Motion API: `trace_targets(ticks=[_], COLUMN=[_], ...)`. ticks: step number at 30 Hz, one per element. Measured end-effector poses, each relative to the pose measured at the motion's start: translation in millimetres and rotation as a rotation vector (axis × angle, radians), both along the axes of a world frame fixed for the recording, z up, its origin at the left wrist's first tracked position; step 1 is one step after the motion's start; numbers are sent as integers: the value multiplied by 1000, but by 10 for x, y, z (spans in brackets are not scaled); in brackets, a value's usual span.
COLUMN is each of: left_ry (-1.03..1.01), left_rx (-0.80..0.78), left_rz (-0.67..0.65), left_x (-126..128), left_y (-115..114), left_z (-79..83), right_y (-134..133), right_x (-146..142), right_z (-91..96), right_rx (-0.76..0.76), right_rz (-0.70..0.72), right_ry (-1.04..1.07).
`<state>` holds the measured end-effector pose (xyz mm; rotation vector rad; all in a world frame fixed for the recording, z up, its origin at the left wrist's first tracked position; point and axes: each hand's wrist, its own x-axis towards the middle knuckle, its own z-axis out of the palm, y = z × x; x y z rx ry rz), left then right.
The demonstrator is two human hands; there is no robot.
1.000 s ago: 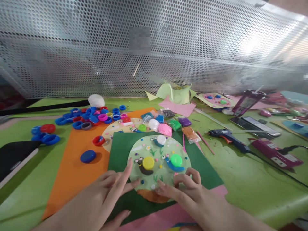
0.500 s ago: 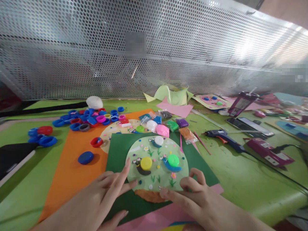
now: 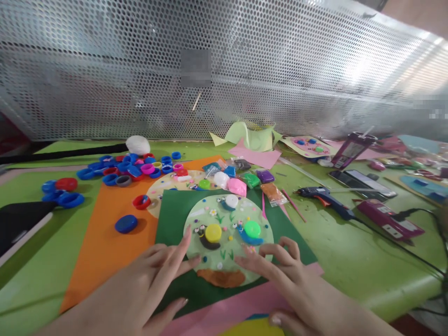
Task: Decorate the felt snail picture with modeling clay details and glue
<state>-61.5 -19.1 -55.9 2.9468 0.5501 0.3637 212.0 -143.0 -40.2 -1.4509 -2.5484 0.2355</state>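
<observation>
A light green paper disc [image 3: 228, 224] lies on a dark green sheet [image 3: 173, 214]. It carries snails made of a yellow cap [image 3: 213, 232], a green cap [image 3: 252, 228] and a white cap [image 3: 231, 200], plus a brown clay strip [image 3: 221, 277] at its near edge. My left hand [image 3: 157, 275] rests with fingers spread, the fingertips touching the disc's left edge. My right hand [image 3: 280, 268] lies with fingers stretched out, the fingertips pressing on the disc's lower right part. Neither hand holds anything.
Many blue, red and pink bottle caps [image 3: 129, 168] lie on the orange sheet [image 3: 105, 233] and green table. Small clay bags [image 3: 245, 179] sit behind the disc. A blue glue gun [image 3: 325, 198], phones [image 3: 364, 182], paper scraps [image 3: 252, 137] and a perforated metal screen [image 3: 224, 70] stand beyond.
My right hand has moved up onto the disc's lower right and stretched its fingers. The brown clay strip, partly covered before, now shows. My left hand has barely moved.
</observation>
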Motion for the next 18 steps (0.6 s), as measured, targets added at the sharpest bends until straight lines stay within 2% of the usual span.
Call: trace_targets(ticks=[7, 13, 18], left_ry=[58, 45, 65], left_rx=[28, -7, 9], left_rz=[-13, 23, -16], left_x=[-20, -15, -32], left_y=[12, 5, 27], left_z=[23, -5, -24], right_y=[-62, -93, -61], right_x=[-90, -72, -82], right_z=[-13, -90, -50], right_rx=[34, 123, 215], right_rz=[-8, -8, 10], right_ry=[28, 9, -12])
